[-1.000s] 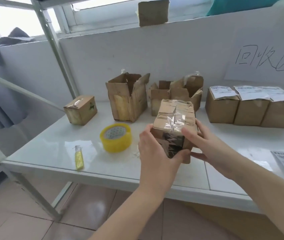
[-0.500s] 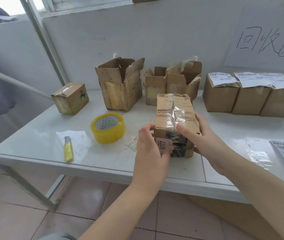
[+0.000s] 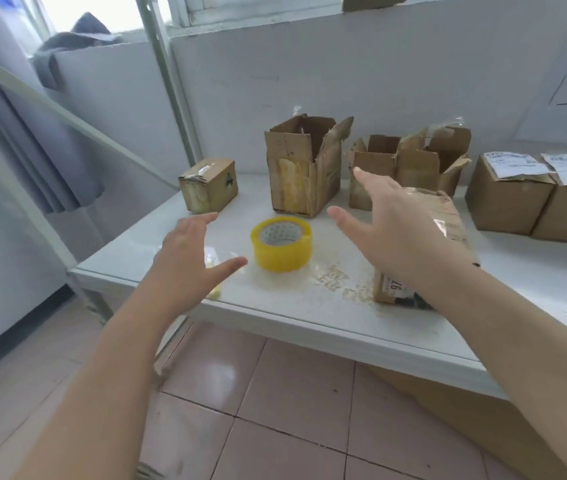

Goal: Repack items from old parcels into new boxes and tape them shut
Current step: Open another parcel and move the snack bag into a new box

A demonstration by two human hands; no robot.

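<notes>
A taped old parcel [image 3: 448, 220] lies on the white table [image 3: 517, 289], partly behind my right forearm. My right hand [image 3: 389, 226] hovers open above the table, fingers spread, just left of the parcel and not touching it. My left hand [image 3: 192, 258] is open too, held over the table's left front corner, covering most of a yellow box cutter [image 3: 214, 292]. A yellow tape roll [image 3: 281, 248] stands between the two hands. A tall opened carton [image 3: 304, 164] stands behind the roll.
A small sealed box [image 3: 209, 184] sits at the back left. Two opened low cartons [image 3: 410, 168] stand behind my right hand. Sealed boxes with labels [image 3: 514, 195] line the right side. A slanted metal frame post [image 3: 168, 81] rises at the left. The tiled floor is below.
Both hands have let go of the taped parcel, which now lies on the table. They have moved left and opened wide around the tape roll. The view has turned left.
</notes>
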